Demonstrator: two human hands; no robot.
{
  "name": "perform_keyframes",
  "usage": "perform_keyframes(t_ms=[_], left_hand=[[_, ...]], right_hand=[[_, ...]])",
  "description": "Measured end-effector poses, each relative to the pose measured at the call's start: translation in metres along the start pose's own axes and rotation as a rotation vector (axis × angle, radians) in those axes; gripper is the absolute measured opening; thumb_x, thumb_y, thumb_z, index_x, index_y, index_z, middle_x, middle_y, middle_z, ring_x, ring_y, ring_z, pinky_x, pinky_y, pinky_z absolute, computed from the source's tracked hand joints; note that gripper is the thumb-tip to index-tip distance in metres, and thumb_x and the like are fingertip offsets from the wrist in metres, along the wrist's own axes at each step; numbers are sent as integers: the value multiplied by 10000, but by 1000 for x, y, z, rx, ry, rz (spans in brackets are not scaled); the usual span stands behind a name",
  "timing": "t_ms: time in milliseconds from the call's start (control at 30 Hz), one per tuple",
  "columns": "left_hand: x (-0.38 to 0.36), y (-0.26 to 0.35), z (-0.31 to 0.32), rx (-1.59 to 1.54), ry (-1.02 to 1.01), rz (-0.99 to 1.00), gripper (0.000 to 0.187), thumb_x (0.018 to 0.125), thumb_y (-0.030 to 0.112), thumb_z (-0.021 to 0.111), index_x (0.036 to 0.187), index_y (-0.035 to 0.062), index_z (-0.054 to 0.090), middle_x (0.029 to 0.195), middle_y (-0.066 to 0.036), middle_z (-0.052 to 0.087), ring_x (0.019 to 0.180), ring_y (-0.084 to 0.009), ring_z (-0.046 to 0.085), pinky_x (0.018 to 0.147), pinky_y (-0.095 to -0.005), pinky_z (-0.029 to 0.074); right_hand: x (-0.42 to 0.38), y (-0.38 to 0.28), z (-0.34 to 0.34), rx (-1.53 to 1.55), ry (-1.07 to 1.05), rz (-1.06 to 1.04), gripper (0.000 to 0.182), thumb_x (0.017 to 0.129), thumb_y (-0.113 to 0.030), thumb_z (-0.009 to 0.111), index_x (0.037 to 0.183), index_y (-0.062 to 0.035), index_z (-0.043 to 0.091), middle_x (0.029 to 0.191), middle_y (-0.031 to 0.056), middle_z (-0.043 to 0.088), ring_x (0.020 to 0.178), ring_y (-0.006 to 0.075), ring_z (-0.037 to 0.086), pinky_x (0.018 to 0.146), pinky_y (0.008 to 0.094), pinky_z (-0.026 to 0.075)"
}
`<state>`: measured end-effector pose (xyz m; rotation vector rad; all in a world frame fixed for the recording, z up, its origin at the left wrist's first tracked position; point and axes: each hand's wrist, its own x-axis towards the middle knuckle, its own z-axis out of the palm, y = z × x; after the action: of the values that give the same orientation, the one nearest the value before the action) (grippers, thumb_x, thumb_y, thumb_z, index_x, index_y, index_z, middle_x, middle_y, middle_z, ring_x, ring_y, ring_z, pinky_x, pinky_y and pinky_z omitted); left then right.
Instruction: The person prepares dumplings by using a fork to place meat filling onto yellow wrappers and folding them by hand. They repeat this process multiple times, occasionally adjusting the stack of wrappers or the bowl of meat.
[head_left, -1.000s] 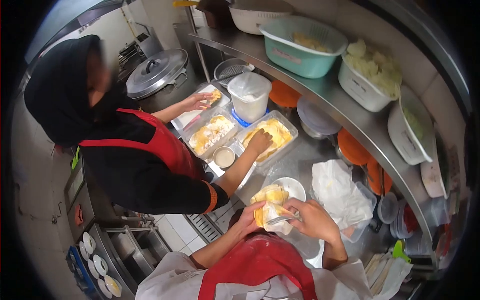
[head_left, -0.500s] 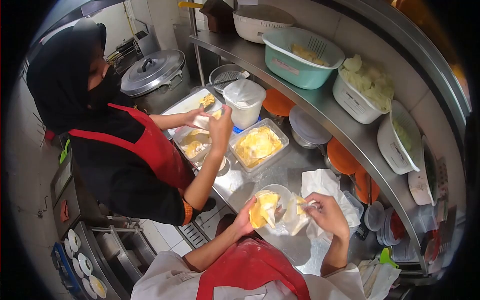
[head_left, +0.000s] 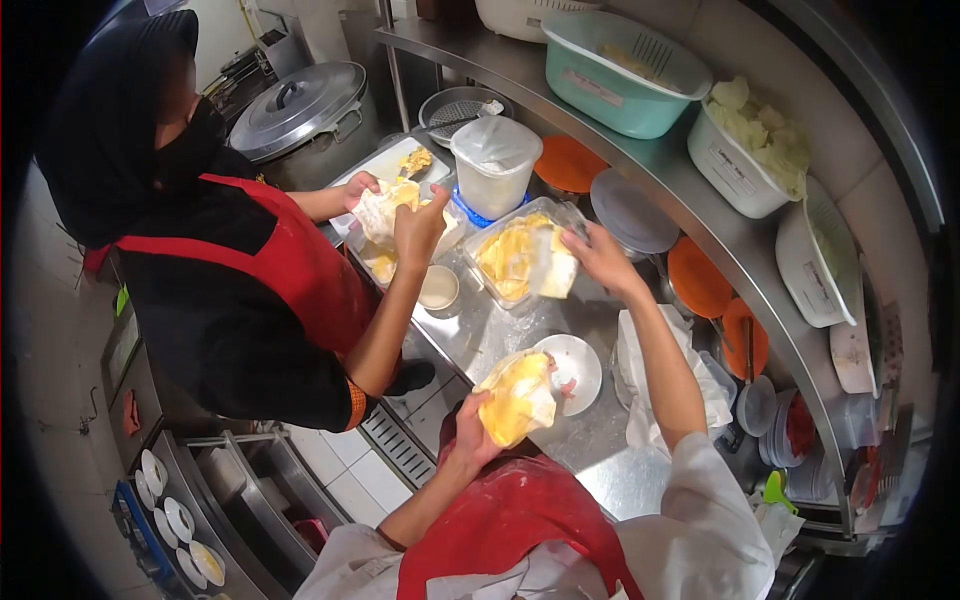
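My left hand [head_left: 474, 430] is closed around a floppy yellow-and-white sheet [head_left: 517, 395], perhaps an egg crepe, near my red apron. A similar yellow-and-white piece [head_left: 552, 265] hangs from the fingers of my right hand [head_left: 606, 262], with something translucent at its edge. That hand is over the right side of a clear plastic container [head_left: 487, 280] full of folded yellow sheets [head_left: 508, 250]. Between my hands stands a white bowl [head_left: 578, 358] with small pinkish bits in it.
At left, a co-worker in black [head_left: 215, 300] handles another floppy sheet [head_left: 378, 212]. A white tub [head_left: 496, 165] and small cup [head_left: 438, 287] share the steel counter [head_left: 480, 345]. Crumpled white paper [head_left: 655, 380] lies at right. Overhead, a metal shelf [head_left: 640, 160] bears several baskets.
My right hand has moved up and away with its piece, over the container. The left hand has shifted slightly left and down, uncovering the bowl. The co-worker's sheet has spread open.
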<state>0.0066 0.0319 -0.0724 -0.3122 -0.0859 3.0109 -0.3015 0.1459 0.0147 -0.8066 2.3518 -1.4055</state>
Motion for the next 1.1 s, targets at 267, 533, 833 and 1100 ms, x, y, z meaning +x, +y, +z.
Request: perform_keyframes(t_ms=[267,533,833,1100], left_hand=[[-26,6,-36,319,165,114,662,790,148,533,1410,-20,373,1363,-231,501,1241,-385,520,1072,-514,404],[-33,17,-23,45,215,132,665,807,276,514,1398,-10,408,1347,-219,530,1199,-387,551,1052,-505,420],[-27,48,-30,434,455,44,581,817,75,531,1372,-41,402,1312,-206,548,1171,-348,583,1005,-480,484],[-16,46,-28,330,530,90,559,821,158,488,1348,-25,443,1291,-189,572,1145,-346,591,1011,-454,467]], right_hand=[[110,124,47,-560,-40,146,294,851,-271,636,1014,-29,669,1039,220,677,998,375,648,866,437,505],[58,83,11,-540,4,120,303,885,-227,553,1017,17,673,1006,281,653,976,425,641,864,480,500],[-172,28,4,-118,-221,243,393,941,-92,476,1312,25,527,1103,275,570,1065,421,541,940,421,416],[-251,47,67,-474,27,280,478,828,19,523,1300,-32,576,976,233,573,936,395,594,829,457,486]])
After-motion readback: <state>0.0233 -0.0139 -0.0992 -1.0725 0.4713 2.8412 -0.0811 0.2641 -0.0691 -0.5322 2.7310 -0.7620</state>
